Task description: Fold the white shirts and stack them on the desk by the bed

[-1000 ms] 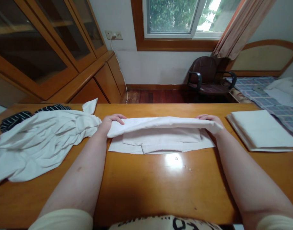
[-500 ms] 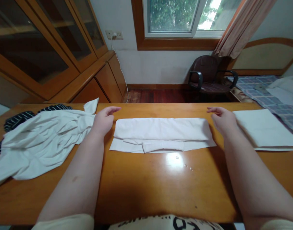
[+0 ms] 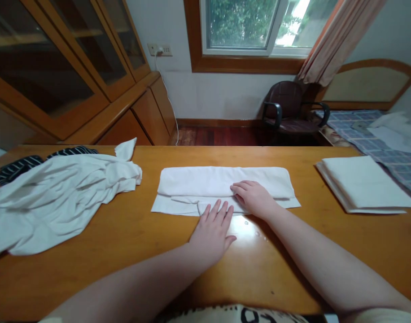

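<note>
A white cloth folded into a long strip (image 3: 192, 183) lies across the middle of the wooden table (image 3: 124, 251). My left hand (image 3: 212, 229) lies flat and open on the table, its fingertips touching the cloth's near edge. My right hand (image 3: 254, 197) rests palm down on the cloth just right of its middle, fingers stretched out toward the left. Neither hand holds anything.
A crumpled white garment (image 3: 57, 197) lies at the left over a dark striped one (image 3: 20, 163). A folded white stack (image 3: 363, 188) sits at the right. Beyond the table stand a wooden cabinet (image 3: 74, 72), an armchair (image 3: 289, 110) and a bed (image 3: 387, 134).
Both hands let go of the cloth's ends after laying the fold down, then moved inward to its middle near edge. The cloth now lies flat.
</note>
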`<action>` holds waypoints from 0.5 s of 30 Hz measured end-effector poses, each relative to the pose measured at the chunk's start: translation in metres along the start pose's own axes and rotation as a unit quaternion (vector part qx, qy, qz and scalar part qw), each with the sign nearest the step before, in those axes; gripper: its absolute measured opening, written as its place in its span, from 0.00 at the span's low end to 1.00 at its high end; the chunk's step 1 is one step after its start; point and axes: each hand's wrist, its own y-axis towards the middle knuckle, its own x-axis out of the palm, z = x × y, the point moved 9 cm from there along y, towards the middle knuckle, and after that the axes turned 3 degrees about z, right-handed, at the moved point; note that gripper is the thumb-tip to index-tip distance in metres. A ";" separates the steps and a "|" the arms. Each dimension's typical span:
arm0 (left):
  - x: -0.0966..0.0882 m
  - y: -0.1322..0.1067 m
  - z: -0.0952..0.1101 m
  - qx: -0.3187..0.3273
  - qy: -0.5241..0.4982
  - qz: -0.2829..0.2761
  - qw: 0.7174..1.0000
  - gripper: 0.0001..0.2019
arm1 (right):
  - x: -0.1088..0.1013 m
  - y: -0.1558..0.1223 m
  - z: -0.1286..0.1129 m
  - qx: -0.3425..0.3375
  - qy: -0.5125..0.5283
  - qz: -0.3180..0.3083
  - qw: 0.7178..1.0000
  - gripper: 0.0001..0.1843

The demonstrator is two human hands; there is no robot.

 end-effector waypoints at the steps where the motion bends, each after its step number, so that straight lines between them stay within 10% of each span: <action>1: 0.000 0.001 -0.001 0.001 -0.002 -0.001 1.000 0.36 | -0.001 0.000 0.000 0.000 -0.006 0.003 1.000 0.13; 15: 0.010 0.002 -0.003 -0.026 -0.046 0.004 0.999 0.34 | -0.040 -0.009 -0.003 -0.032 0.048 0.076 0.995 0.14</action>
